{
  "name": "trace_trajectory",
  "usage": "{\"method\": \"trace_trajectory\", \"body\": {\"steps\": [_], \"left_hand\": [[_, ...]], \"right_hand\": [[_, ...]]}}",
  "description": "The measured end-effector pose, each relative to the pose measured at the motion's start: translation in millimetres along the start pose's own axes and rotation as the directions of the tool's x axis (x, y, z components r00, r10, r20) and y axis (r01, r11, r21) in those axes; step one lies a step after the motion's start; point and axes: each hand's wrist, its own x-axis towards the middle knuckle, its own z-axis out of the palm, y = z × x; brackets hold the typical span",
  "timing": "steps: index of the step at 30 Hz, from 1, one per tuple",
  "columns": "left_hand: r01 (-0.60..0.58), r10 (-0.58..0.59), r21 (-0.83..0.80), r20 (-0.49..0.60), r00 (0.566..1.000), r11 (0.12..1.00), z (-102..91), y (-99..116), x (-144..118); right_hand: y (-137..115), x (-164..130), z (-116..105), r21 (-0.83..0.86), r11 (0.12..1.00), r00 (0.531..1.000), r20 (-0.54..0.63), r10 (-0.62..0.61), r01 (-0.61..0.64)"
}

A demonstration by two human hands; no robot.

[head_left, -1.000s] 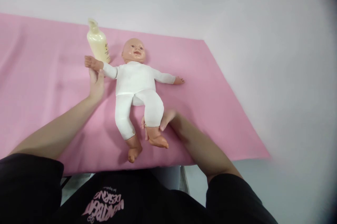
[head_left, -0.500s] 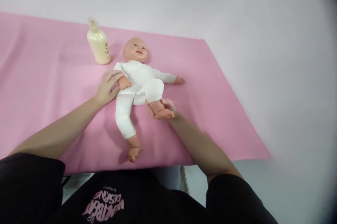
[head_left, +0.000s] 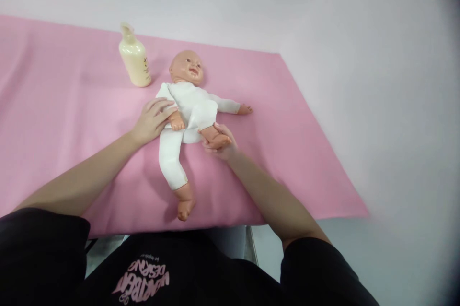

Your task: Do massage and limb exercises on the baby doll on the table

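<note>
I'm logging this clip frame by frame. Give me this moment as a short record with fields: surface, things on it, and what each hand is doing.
surface: pink cloth
doll: baby doll in white, on its back, one leg bent up, the other stretched out
left hand: left hand holds the doll's arm against its belly
right hand: right hand cups the foot of the bent leg
bottle: cream bottle upright beside the doll's head, apart from both hands

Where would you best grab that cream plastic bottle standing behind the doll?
Probably around the wide round body of the cream plastic bottle, coming from its open left side. It stands upright on the pink cloth, and its narrow top offers less hold.
</note>
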Motion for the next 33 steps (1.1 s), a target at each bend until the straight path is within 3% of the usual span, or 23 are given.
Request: {"method": "trace_trajectory", "body": {"steps": [3, 6, 8, 10, 12, 14, 16, 21, 23, 24, 26, 31, 33], "left_hand": [[0.007, -0.007, -0.012, 0.000, 1.000, 1.000, -0.3, 0.7, 0.3], [0.033, -0.035, -0.056, -0.048, 0.998, 0.998, -1.0, 1.1, -0.1], [0.103, -0.117, -0.114, -0.119, 0.986, 0.988, -0.6, -1.1, -1.0], [0.204, -0.253, -0.225, -0.212, 0.944, 0.953, 1.1, -7.5, -1.9], [0.265, -0.392, -0.384, -0.303, 0.869, 0.885, 4.0, -19.1, -2.7], [0.273, -0.506, -0.531, -0.361, 0.784, 0.802, 7.1, -34.6, -3.7], [0.302, -0.622, -0.643, -0.352, 0.699, 0.704, 9.3, -50.7, -5.3], [0.399, -0.824, -0.820, -0.147, 0.547, 0.411, 6.5, -67.8, -6.2], [0.375, -0.877, -0.879, -0.095, 0.471, 0.296, 1.6, -60.7, -2.1], [0.347, -0.899, -0.908, -0.067, 0.434, 0.235, -1.3, -54.9, 0.8], [0.277, -0.923, -0.954, 0.002, 0.385, 0.113, -6.9, -41.8, 7.4], [0.242, -0.909, -0.964, 0.196, 0.367, -0.110, -12.1, -22.5, 17.7], [0.243, -0.899, -0.956, 0.245, 0.363, -0.163, -11.4, -21.3, 18.5]], "right_hand": [[0.7, 0.9, 0.1, -0.027, 1.000, 1.000, -0.021, 0.000, 0.000], [1.6, -1.3, -1.6, -0.084, 0.996, 0.999, 0.039, -0.026, 0.029], [2.3, -4.8, -3.6, -0.126, 0.990, 0.993, 0.106, -0.046, 0.060], [3.3, -9.0, -5.9, -0.170, 0.984, 0.978, 0.207, -0.010, 0.046], [4.4, -12.8, -8.2, -0.204, 0.979, 0.945, 0.316, 0.080, -0.015], [4.7, -15.1, -9.7, -0.248, 0.963, 0.893, 0.401, 0.204, -0.108], [3.0, -15.7, -9.7, -0.309, 0.932, 0.818, 0.476, 0.324, -0.189], [-7.1, -10.5, -7.1, -0.486, 0.839, 0.548, 0.645, 0.533, -0.244], [-9.7, -8.6, -9.6, -0.529, 0.812, 0.495, 0.652, 0.574, -0.246], [-10.1, -8.2, -12.2, -0.538, 0.806, 0.496, 0.644, 0.582, -0.247], [-9.6, -8.7, -19.9, -0.534, 0.807, 0.542, 0.614, 0.574, -0.251], [-9.9, -13.1, -40.6, -0.464, 0.847, 0.775, 0.425, 0.468, -0.257], [-12.4, -13.8, -44.5, -0.456, 0.852, 0.824, 0.356, 0.440, -0.258]]}}
